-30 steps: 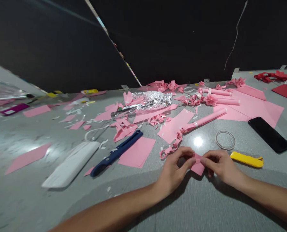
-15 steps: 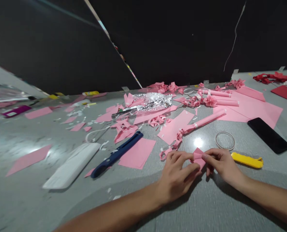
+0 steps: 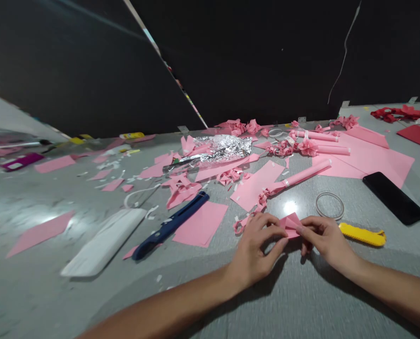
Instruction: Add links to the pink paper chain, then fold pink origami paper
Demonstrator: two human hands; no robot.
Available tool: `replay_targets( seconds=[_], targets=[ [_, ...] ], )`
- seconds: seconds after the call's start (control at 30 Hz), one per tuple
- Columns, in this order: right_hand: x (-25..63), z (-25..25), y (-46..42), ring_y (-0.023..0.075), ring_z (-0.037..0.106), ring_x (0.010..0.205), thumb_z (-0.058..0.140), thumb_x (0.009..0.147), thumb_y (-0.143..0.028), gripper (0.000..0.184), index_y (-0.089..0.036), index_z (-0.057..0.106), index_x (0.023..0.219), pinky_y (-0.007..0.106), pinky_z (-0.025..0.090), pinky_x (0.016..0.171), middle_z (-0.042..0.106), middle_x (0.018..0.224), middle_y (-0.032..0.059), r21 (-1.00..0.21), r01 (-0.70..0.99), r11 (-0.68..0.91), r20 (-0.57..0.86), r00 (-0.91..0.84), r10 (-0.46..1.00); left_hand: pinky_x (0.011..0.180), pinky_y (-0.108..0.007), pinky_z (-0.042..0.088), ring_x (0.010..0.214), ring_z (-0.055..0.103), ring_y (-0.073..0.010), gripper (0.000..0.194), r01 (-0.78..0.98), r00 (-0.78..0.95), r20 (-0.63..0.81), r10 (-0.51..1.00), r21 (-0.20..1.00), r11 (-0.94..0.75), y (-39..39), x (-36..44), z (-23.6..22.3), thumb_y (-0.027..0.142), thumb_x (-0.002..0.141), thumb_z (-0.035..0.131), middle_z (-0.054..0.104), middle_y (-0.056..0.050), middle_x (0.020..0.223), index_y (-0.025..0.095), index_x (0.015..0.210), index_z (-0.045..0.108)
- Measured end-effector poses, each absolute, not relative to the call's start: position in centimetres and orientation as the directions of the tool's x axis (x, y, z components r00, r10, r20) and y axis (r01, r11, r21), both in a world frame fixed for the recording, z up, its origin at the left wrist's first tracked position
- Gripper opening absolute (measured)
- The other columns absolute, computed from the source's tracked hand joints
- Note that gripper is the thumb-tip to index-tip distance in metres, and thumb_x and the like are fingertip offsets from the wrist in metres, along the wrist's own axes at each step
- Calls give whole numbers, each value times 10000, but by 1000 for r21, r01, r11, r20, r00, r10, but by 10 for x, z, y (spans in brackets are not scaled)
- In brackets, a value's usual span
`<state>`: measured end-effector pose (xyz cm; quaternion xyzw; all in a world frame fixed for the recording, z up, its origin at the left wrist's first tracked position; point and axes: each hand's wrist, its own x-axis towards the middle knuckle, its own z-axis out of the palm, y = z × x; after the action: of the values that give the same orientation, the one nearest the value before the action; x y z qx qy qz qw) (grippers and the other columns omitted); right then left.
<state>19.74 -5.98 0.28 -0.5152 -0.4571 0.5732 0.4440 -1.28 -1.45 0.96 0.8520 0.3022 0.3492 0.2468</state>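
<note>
Both my hands meet over a small folded piece of pink paper [image 3: 290,223] near the front of the grey table [image 3: 90,282]. My left hand [image 3: 257,247] pinches its left side with curled fingers. My right hand [image 3: 323,238] pinches its right side with thumb and forefinger. The paper is held just off the table and partly hidden by my fingers. A curled pink paper strip [image 3: 245,221] lies just beyond my left hand.
Close by lie a yellow cutter [image 3: 361,234], a clear tape ring [image 3: 329,205], a black phone [image 3: 393,197], a blue tool [image 3: 171,225], a white case [image 3: 104,241], crumpled foil [image 3: 224,146], pink sheets [image 3: 201,223], rolled pink tubes [image 3: 302,175] and red paper [image 3: 416,134] at far right.
The pink piece went from lying flatter and lower between my fingers to a smaller, more folded shape held a little higher. My hands shifted slightly away from me.
</note>
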Motion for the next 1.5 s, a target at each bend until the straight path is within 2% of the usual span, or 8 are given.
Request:
replay_targets(
  seconds=[0.37, 0.6, 0.8, 0.97, 1.17, 1.4, 1.5],
  targets=[
    [195, 5, -62, 159, 605, 478, 750, 881, -597, 443, -158, 788, 921, 294, 533, 509, 646, 550, 7, -980, -17, -196, -195, -68, 979, 900, -416, 529, 985, 611, -238, 139, 353, 574, 422, 701, 646, -677, -16, -14, 13, 238, 994, 625, 626, -76, 1018, 211, 928, 745],
    [194, 7, -63, 151, 611, 501, 792, 848, -618, 457, -161, 792, 878, 292, 549, 512, 669, 632, 18, -986, -42, -163, -159, -86, 984, 1004, -439, 540, 1214, 644, -275, 146, 313, 524, 377, 763, 748, -585, -13, -14, 7, 236, 1001, 634, 655, -125, 1293, 209, 949, 768],
    [194, 9, -63, 145, 615, 507, 790, 865, -578, 421, -158, 800, 889, 275, 538, 512, 667, 628, 14, -984, -31, -174, -169, -127, 977, 911, -362, 585, 975, 745, -218, 112, 250, 493, 378, 783, 801, -544, -12, -12, 7, 221, 989, 663, 771, -85, 1056, 203, 950, 766],
    [193, 12, -64, 139, 624, 534, 833, 837, -554, 400, -160, 816, 901, 268, 535, 543, 693, 674, 20, -984, -36, -175, -169, -139, 976, 866, -308, 584, 932, 760, -192, 102, 221, 444, 434, 784, 795, -565, -12, -11, 4, 175, 972, 681, 791, -68, 1002, 197, 932, 772],
    [193, 12, -63, 137, 602, 512, 860, 807, -567, 426, -148, 819, 876, 258, 506, 520, 667, 603, 9, -979, -35, -199, -193, -124, 973, 848, -295, 585, 908, 764, -186, 79, 207, 432, 459, 776, 787, -581, -12, -11, 4, 165, 954, 704, 795, -64, 983, 191, 917, 769],
    [193, 8, -65, 142, 600, 494, 800, 868, -591, 448, -146, 840, 903, 262, 505, 508, 659, 580, 14, -983, 11, -182, -182, -131, 975, 841, -305, 555, 887, 712, -185, 61, 177, 435, 358, 826, 866, -468, -14, -10, 4, 188, 947, 703, 745, -49, 921, 191, 886, 710],
    [193, 6, -66, 134, 590, 489, 784, 882, -607, 464, -147, 846, 899, 255, 504, 501, 649, 581, 9, -985, 10, -173, -173, -144, 974, 814, -293, 542, 859, 661, -168, 54, 107, 435, 275, 858, 930, -352, -13, -10, 1, 221, 944, 691, 689, -35, 935, 198, 982, 660]
  ],
)
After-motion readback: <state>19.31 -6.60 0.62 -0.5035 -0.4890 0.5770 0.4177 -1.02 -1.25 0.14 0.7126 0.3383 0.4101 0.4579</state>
